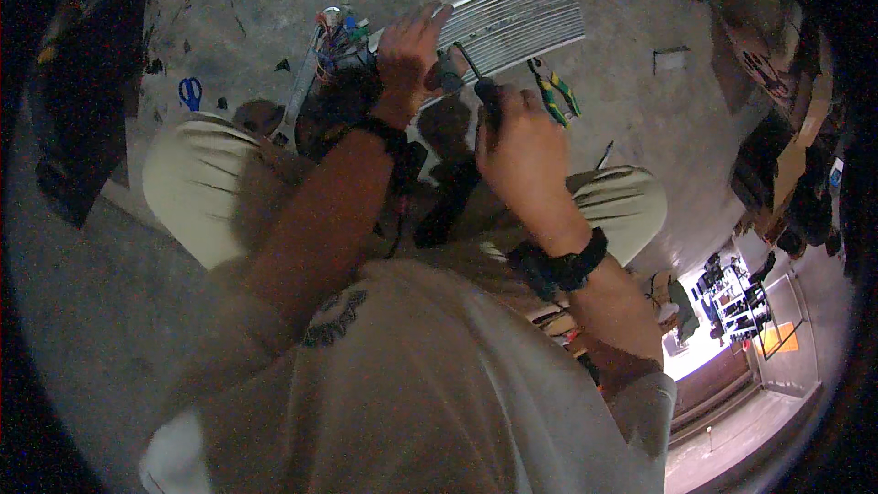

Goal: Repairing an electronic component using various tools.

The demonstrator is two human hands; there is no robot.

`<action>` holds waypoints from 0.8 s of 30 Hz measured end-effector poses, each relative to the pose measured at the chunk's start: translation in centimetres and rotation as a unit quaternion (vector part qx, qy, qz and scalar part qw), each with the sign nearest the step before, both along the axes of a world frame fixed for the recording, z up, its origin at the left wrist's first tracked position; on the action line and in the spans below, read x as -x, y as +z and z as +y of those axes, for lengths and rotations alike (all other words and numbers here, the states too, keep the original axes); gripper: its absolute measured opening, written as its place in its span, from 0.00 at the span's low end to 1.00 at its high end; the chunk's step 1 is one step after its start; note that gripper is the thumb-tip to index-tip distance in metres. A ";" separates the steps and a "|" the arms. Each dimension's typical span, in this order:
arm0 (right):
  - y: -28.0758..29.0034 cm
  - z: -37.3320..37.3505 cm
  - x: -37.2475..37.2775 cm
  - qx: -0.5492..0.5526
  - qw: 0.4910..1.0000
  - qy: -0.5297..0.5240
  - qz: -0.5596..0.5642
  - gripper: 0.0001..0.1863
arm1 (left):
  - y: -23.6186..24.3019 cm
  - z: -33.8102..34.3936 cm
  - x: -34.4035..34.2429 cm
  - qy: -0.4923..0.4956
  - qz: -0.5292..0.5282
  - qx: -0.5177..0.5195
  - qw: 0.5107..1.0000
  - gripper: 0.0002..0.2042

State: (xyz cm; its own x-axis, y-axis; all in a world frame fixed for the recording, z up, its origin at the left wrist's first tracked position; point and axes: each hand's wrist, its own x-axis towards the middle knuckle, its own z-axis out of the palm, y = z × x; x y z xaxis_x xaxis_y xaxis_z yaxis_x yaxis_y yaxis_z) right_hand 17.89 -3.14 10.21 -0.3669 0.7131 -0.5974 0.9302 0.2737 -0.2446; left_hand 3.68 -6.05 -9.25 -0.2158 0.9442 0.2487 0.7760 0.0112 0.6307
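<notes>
A long silver panel with parallel ribs (521, 14) lies on the floor in front of me. My left hand (410, 59) grips its near left end, fingers over the top edge. A small grey rounded piece (450, 69) sits beside the left thumb; whether it is fixed to the panel I cannot tell. My right hand (523, 146) is closed around the black handle of a screwdriver (489, 96). The screwdriver's thin shaft points up and left toward the panel, its tip near the lower edge. Left of my left hand is a tangle of coloured wires (331, 48).
Green-and-yellow pliers (560, 96) lie right of my right hand. Blue-handled scissors (190, 91) rest on the floor at the left. A thin pen-like tool (605, 155) is by my right knee. Cardboard (794, 160) and dark items stand at the far right.
</notes>
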 end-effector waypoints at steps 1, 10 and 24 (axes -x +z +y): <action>-0.3 0.1 0.4 -0.010 0.997 -0.073 0.028 0.18 | 0.0 0.1 -0.1 0.000 0.003 0.012 1.000 0.27; 1.4 0.8 0.8 -0.063 0.992 -0.082 0.075 0.14 | 0.3 0.1 0.0 0.006 -0.006 0.016 1.000 0.27; 0.7 3.7 3.1 -0.030 0.999 0.014 -0.038 0.12 | -1.3 0.8 0.1 -0.020 0.001 0.055 0.998 0.29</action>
State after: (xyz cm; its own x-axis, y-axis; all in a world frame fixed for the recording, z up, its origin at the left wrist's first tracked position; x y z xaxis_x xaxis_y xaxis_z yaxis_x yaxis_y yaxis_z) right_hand 14.76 0.57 10.87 -0.3418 0.7384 -0.5814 0.9374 0.3116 -0.1554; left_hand 3.53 -5.21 -10.51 -0.1780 0.9735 0.1433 0.7778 0.0500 0.6265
